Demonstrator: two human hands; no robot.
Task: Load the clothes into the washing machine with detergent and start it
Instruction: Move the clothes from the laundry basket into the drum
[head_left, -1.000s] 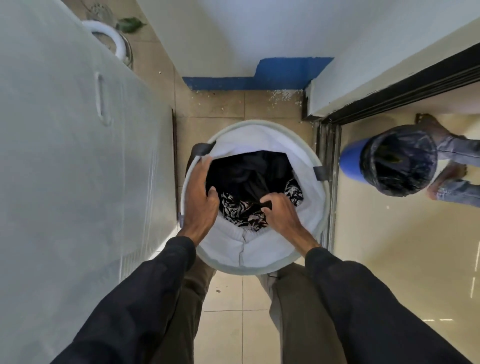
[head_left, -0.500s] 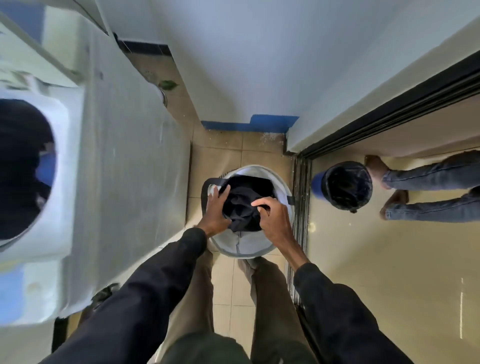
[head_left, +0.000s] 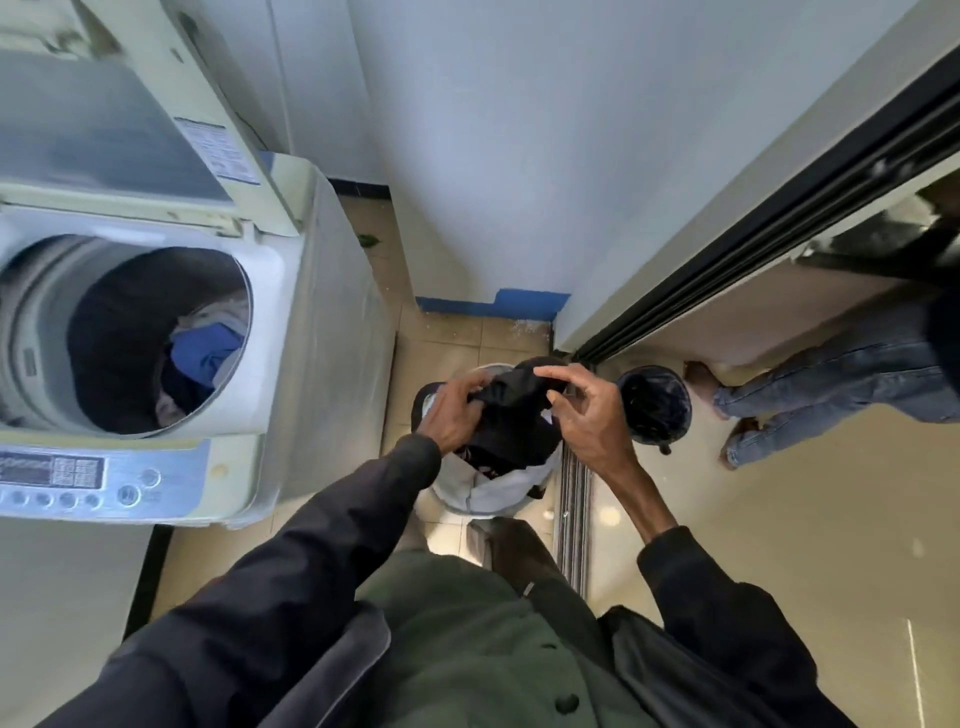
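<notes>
A top-loading washing machine (head_left: 270, 322) stands at the left with its lid up. Blue and pale clothes (head_left: 205, 353) lie in the drum. On the tiled floor in front of me sits a white laundry basket (head_left: 493, 493). Over it I hold a black garment (head_left: 511, 421). My left hand (head_left: 452, 415) grips its left side. My right hand (head_left: 587, 415) pinches its upper right edge with thumb and fingers. Patterned cloth shows in the basket under the garment.
The machine's control panel (head_left: 78, 475) faces me at lower left. A sliding-door track (head_left: 571, 509) runs beside the basket. Past it stand a dark lined bin (head_left: 654, 405) and another person's legs in jeans (head_left: 810, 395). A white wall (head_left: 493, 156) rises ahead.
The view has risen and swung left, so the whole open machine shows. Both hands have lifted the black garment up out of the basket.
</notes>
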